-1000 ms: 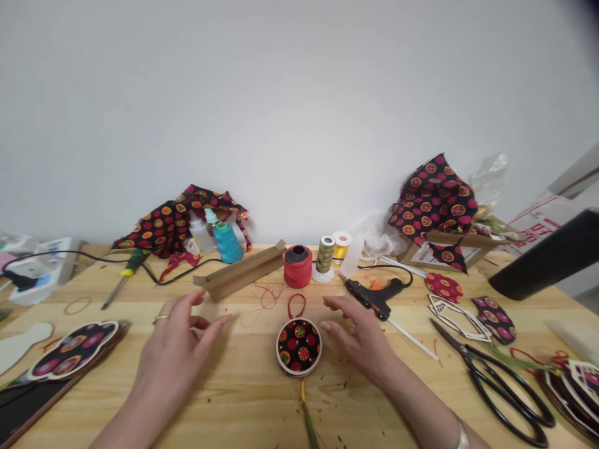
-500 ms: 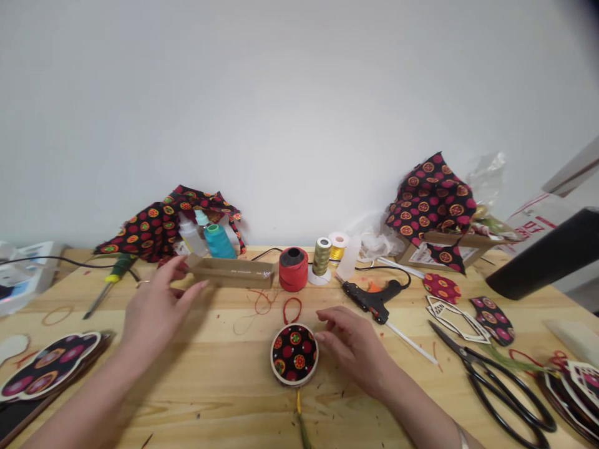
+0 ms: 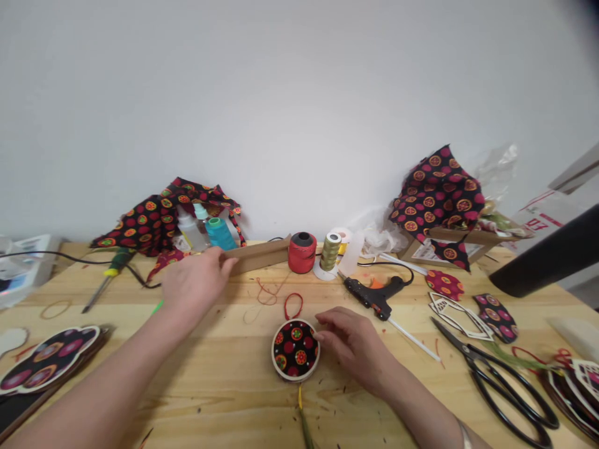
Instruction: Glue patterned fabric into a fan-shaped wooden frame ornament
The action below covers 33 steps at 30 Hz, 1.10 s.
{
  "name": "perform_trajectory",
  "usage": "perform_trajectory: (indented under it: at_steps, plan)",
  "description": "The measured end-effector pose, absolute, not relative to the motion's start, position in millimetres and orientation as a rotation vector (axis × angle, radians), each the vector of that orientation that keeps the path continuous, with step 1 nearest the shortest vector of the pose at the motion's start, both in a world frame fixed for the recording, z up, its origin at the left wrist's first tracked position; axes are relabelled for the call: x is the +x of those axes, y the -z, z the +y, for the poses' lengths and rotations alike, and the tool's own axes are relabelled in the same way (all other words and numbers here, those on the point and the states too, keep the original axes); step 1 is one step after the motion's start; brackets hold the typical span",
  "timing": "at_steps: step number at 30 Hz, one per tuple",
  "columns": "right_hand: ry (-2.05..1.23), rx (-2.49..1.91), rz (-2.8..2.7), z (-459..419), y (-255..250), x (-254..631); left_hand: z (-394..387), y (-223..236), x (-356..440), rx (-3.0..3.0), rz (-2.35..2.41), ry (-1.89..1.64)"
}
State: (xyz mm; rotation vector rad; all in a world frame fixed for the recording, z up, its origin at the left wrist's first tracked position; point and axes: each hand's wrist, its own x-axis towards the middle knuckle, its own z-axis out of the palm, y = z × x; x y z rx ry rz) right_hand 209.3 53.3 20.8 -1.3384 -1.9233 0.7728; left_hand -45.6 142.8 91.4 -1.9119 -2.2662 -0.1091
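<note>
A round wooden ornament (image 3: 296,349) faced with black fabric dotted in red and orange lies on the wooden table (image 3: 224,386). It has a red cord loop at its top and a yellow-green tassel below. My right hand (image 3: 355,344) rests on the table with loose fingers, their tips touching the ornament's right rim. My left hand (image 3: 196,282) reaches to the back of the table. Its fingers are closed on the left end of a long brown cardboard trough (image 3: 262,254), which lies next to a red thread spool (image 3: 302,252).
Behind stand an olive spool (image 3: 330,249), a teal spool (image 3: 219,233) and small bottles by patterned fabric (image 3: 154,221). A black glue gun (image 3: 374,294), large scissors (image 3: 496,374), cut pieces and a box with fabric (image 3: 440,193) lie on the right. A screwdriver (image 3: 107,279) and ornament stacks (image 3: 47,360) lie on the left.
My left hand went from near the ornament to the cardboard trough, took its left end and moved it back beside the red spool. My right hand settled against the ornament's rim.
</note>
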Motion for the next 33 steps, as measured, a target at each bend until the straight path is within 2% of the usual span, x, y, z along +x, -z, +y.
perform_trajectory:
  at_steps: [8, 21, 33]
  plan:
    - [-0.751, -1.332, -1.958, 53.8, -20.7, 210.4, 157.7, -88.5, -18.5, -1.927, -2.225, 0.151]
    - [-0.73, -1.313, -1.98, 53.5, -21.0, 210.1, 126.2, -64.3, -20.6, -2.123, -2.124, 0.424]
    - [-0.708, -1.323, -1.978, 53.6, -23.1, 210.3, 133.9, -46.7, -8.3, -2.562, -2.072, 0.127]
